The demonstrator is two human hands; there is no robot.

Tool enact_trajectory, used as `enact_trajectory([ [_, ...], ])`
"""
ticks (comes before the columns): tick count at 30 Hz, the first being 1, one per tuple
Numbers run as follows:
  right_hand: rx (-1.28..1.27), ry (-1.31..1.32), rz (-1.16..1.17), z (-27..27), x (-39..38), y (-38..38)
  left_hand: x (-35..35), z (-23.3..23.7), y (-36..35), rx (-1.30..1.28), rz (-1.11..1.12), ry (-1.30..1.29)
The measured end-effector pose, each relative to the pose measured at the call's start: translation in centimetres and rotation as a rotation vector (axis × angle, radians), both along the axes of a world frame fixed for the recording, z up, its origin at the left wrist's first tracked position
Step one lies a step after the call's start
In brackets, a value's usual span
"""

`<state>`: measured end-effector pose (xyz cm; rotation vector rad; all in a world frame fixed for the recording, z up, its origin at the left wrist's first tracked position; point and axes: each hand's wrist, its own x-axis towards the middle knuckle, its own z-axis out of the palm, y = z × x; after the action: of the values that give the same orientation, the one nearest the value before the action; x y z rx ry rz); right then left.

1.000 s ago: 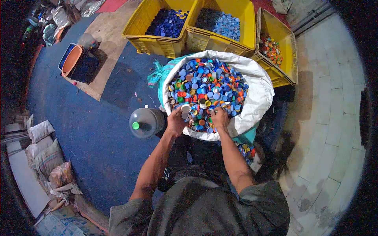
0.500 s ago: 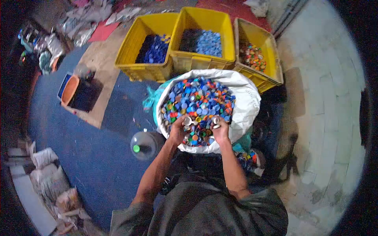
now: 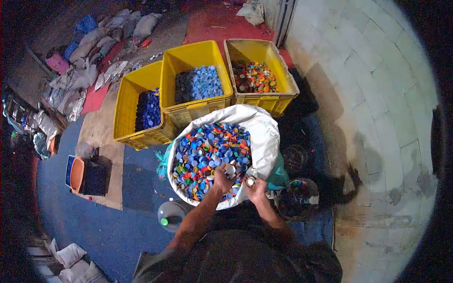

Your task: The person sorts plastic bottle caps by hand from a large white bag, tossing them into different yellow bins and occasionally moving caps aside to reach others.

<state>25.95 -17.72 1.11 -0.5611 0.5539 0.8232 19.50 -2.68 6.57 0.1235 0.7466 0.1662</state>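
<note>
A white sack (image 3: 265,141), its mouth rolled wide, is full of mixed plastic bottle caps (image 3: 207,153), mostly blue with red, orange, green and white ones. Over the near part of the pile, my left hand (image 3: 222,180) is closed on a white cap (image 3: 230,169). My right hand (image 3: 256,189) is at the sack's near right rim, its fingers around another white cap (image 3: 250,181). Parts of the fingers on both hands are too small to make out.
Behind the sack stand three yellow crates: dark blue caps in the left crate (image 3: 121,115), light blue in the middle crate (image 3: 193,106), orange and mixed in the right crate (image 3: 264,97). A clear jug (image 3: 172,216), a cap-filled bucket (image 3: 298,214) and a wall (image 3: 377,141) are nearby.
The view has turned, bringing the crates and sack leftward and lower. My right hand has moved from above the caps to the sack's right rim; my left hand stays over the pile.
</note>
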Motion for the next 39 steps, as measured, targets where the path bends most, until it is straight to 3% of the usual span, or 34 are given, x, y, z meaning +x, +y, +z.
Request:
enact_trajectory([
  [4, -0.139, 0.039, -0.109, 2.6, 3.1, 1.0, 3.3, -1.8, -0.5, 0.015, -0.065, 0.06],
  [5, -0.125, 0.035, -0.187, 4.1, 4.5, 2.0, 5.0, -1.7, 0.0, 0.313, -0.077, -0.083],
  [7, 0.076, -0.11, -0.229, 8.4, 9.3, 4.8, 10.4, 0.5, 2.8, 0.403, -0.046, -0.286],
  [8, 0.237, -0.221, -0.212, 10.7, 12.3, 6.3, 14.1, 2.9, 4.9, 0.193, -0.008, -0.338],
  [9, 0.383, -0.329, -0.187, 13.3, 15.4, 7.7, 16.9, 9.2, 5.4, 0.26, 0.038, -0.327],
  [10, 0.446, -0.393, -0.185, 15.9, 18.2, 9.1, 18.2, 14.5, 6.9, -0.001, 0.06, -0.326],
  [11, 0.428, -0.408, -0.204, 18.2, 20.6, 10.2, 19.7, 18.3, 7.8, 0.3, 0.069, -0.7],
  [12, 0.409, -0.416, -0.235, 19.7, 22.1, 11.0, 20.4, 19.9, 9.1, 0.337, 0.101, -0.744],
  [16, 0.202, -0.358, -0.247, 21.5, 24.1, 11.5, 18.8, 21.8, 13.3, 0.415, 0.167, -0.347],
  [18, 0.14, -0.47, -0.255, 19.2, 22.0, 10.6, 15.9, 16.2, 16.4, 0.411, 0.162, -0.375],
  [20, 0.002, -0.512, -0.239, 14.8, 19.3, 9.4, 12.2, 13.8, 16.3, 0.265, 0.238, -0.29],
  [23, -0.418, -0.6, -0.001, 7.9, 12.6, 6.4, 4.5, 8.7, 14.9, 0.286, 0.303, -0.087],
  [24, -0.557, -0.605, 0.075, 5.4, 10.6, 5.4, 0.9, 3.4, 15.6, 0.356, 0.151, -0.497],
  [25, -0.698, -0.692, 0.16, 2.1, 8.4, 4.0, -1.3, 3.3, 13.9, 0.217, 0.305, -0.075],
  [26, -0.836, -0.781, 0.244, -1.6, 6.6, 2.7, -3.9, 0.5, 12.8, 0.383, 0.245, 0.127],
  [27, -0.908, -0.994, 0.275, -5.3, 4.8, 1.5, -7.5, -2.7, 12.5, 0.332, 0.205, -0.238],
  [28, -0.972, -1.209, 0.306, -7.7, 3.2, 0.6, -9.4, -2.4, 10.5, 0.413, 0.203, 0.18],
  [29, -0.989, -1.188, 0.408, -6.4, 1.7, 0.2, -12.0, -4.5, 9.4, 0.331, 0.212, 0.157],
  [30, -1.005, -1.166, 0.508, -5.3, 0.2, 0.1, -12.5, -1.8, 7.8, 0.272, 0.198, 0.416],
  [32, -1.038, -1.282, 0.479, -5.9, -1.5, 0.6, -15.7, -5.7, 5.9, 0.35, 0.261, 0.247],
  [34, -1.106, -1.417, 0.565, -5.6, -1.4, 1.0, -16.8, -5.2, 4.3, 0.284, 0.174, 0.381],
  [35, -1.052, -1.51, 0.455, -6.6, -1.0, 1.5, -17.1, -4.9, 3.8, 0.253, 0.128, 0.446],
  [39, -1.13, -1.572, 0.534, -2.1, 0.3, 4.9, -18.8, -9.5, 3.3, 0.363, 0.022, 0.548],
])
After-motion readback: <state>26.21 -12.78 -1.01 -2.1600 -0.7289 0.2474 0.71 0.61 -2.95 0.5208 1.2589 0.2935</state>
